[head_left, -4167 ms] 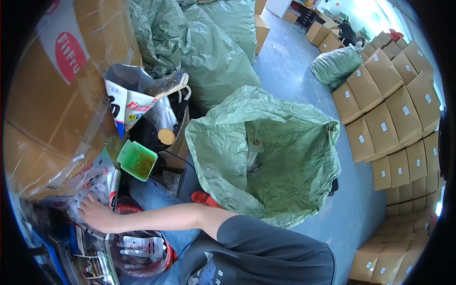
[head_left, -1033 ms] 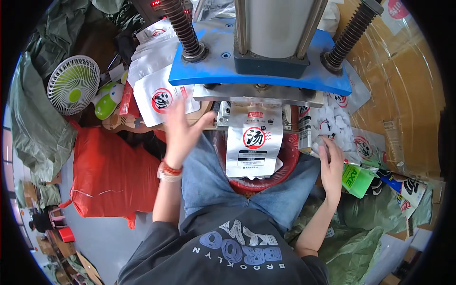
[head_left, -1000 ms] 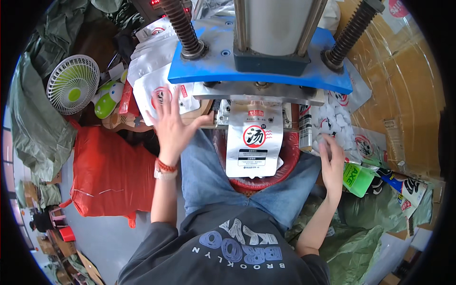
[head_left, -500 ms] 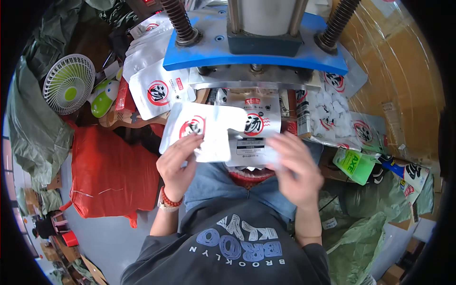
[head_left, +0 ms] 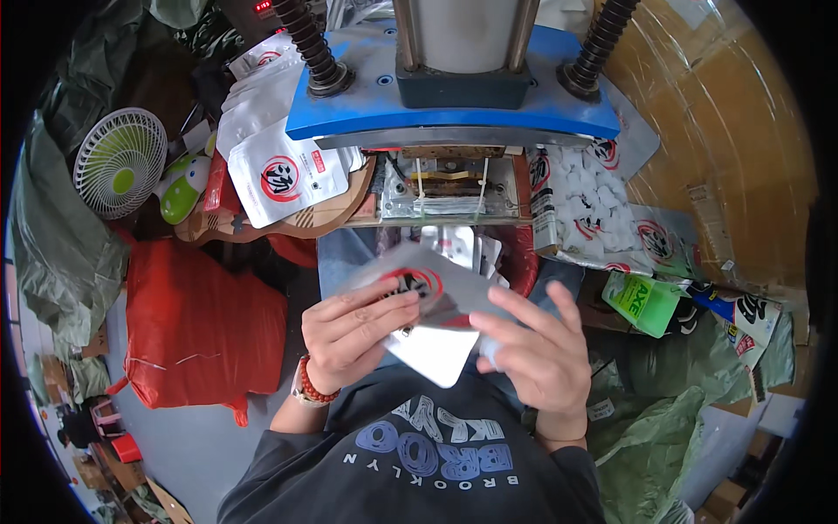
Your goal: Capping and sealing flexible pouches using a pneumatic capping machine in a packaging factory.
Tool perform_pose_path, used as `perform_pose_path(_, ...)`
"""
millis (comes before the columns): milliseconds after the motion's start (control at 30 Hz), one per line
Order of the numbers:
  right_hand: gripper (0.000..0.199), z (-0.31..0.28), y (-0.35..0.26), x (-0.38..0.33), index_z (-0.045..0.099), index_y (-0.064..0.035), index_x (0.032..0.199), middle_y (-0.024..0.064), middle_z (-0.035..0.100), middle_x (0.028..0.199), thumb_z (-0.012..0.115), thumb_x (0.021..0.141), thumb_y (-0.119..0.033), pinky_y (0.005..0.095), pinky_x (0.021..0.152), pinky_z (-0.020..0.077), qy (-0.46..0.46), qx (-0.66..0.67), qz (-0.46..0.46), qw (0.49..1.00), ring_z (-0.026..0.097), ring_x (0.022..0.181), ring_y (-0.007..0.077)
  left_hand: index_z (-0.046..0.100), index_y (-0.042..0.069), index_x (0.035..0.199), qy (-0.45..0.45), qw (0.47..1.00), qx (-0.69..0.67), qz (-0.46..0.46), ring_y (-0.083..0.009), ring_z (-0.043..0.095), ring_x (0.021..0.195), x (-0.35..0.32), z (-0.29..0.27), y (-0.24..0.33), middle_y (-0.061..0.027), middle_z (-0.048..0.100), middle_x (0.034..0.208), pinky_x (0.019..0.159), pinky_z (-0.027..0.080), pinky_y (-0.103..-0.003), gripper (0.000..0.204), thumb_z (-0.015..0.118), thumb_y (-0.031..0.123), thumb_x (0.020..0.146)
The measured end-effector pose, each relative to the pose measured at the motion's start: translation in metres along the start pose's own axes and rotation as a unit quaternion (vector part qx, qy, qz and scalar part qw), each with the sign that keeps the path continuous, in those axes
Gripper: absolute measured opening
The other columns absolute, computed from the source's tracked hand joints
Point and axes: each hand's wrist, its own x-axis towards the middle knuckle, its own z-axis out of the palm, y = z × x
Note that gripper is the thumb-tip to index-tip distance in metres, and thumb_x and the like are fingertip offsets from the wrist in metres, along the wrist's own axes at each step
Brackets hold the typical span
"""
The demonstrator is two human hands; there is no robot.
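A silver pouch (head_left: 436, 301) with a red ring and black character is tilted over my lap, and a blank white flap (head_left: 436, 356) hangs below it. My left hand (head_left: 353, 336) grips the left edge, fingers across the front and thumb hidden. At the right edge, my right hand (head_left: 541, 354) has its fingers spread. A small whitish piece (head_left: 491, 352) shows by its thumb; blur hides whether it is held. Beyond them stands a press with a blue plate (head_left: 454, 105), above a metal die (head_left: 449, 185) on its bed. More pouches (head_left: 449, 242) sit in a red-rimmed container (head_left: 525, 266) below.
Left of the press lies a stack of silver pouches (head_left: 275, 175) on a wooden board (head_left: 340, 210), beside a fan (head_left: 120, 163). A tray of white scraps (head_left: 585, 196) stands right, near a green container (head_left: 642, 301). A red bag (head_left: 205, 323) and cardboard (head_left: 707, 131) flank me.
The pouch at the press front is gone from there, uncovering the die. My left hand has moved right and lower, and the pouch in it is now tilted. My right hand has dropped slightly.
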Motion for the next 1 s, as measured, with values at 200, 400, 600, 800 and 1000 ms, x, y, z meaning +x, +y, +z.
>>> perform_pose_path(200,0.025,-0.008,0.007,0.020,0.052,-0.0096,0.079,0.0063,0.074,0.100,0.077,0.075,-0.015,0.0529,0.116,0.0183,-0.046,0.174,0.088,0.980,0.066,0.108,0.0269,0.072,0.000,0.100,-0.111,0.961,-0.246,-0.061,-0.0268,0.072,0.083,-0.003,0.026,-0.010,-0.0127,0.072,0.097,0.069,0.058,-0.032,0.024,0.068,0.012,0.079)
perform_pose_path(400,0.037,-0.019,0.017,-0.002,0.056,-0.0031,0.098,0.0119,0.073,0.097,0.075,0.080,-0.029,0.0520,0.117,0.0141,0.141,0.115,0.161,0.970,0.065,0.108,0.0303,0.072,0.000,0.100,-0.068,0.927,-0.279,-0.240,-0.0261,0.071,0.095,-0.024,0.049,-0.019,-0.0122,0.072,0.101,0.080,0.056,-0.031,0.031,0.061,-0.010,0.072)
perform_pose_path(600,0.023,0.002,0.025,0.002,0.059,-0.0048,0.098,0.0124,0.072,0.104,0.070,0.078,-0.005,0.0557,0.112,0.0247,-0.018,-0.001,0.067,0.998,0.061,0.115,0.0326,0.072,0.002,0.098,-0.041,0.994,-0.077,-0.072,-0.0272,0.071,0.095,-0.002,0.034,-0.009,-0.0120,0.073,0.099,0.078,0.057,-0.033,0.035,0.063,-0.008,0.065)
perform_pose_path(800,0.029,-0.016,0.011,0.006,0.061,-0.0084,0.098,0.0088,0.074,0.095,0.072,0.079,-0.028,0.0535,0.114,0.0198,0.014,0.110,0.067,0.992,0.065,0.110,0.0296,0.071,0.002,0.101,-0.058,0.982,-0.173,-0.051,-0.0259,0.071,0.094,0.004,0.021,-0.003,-0.0070,0.073,0.100,0.076,0.058,-0.032,0.037,0.063,-0.008,0.066)
perform_pose_path(1000,0.023,-0.009,0.014,0.005,0.063,-0.0051,0.093,0.0078,0.074,0.096,0.074,0.074,-0.011,0.0569,0.111,0.0237,0.002,-0.064,0.094,0.993,0.066,0.108,0.0304,0.072,0.004,0.099,-0.013,0.997,-0.060,-0.052,-0.0242,0.071,0.091,-0.003,0.029,-0.008,-0.0065,0.073,0.098,0.075,0.058,-0.030,0.041,0.063,-0.009,0.061)
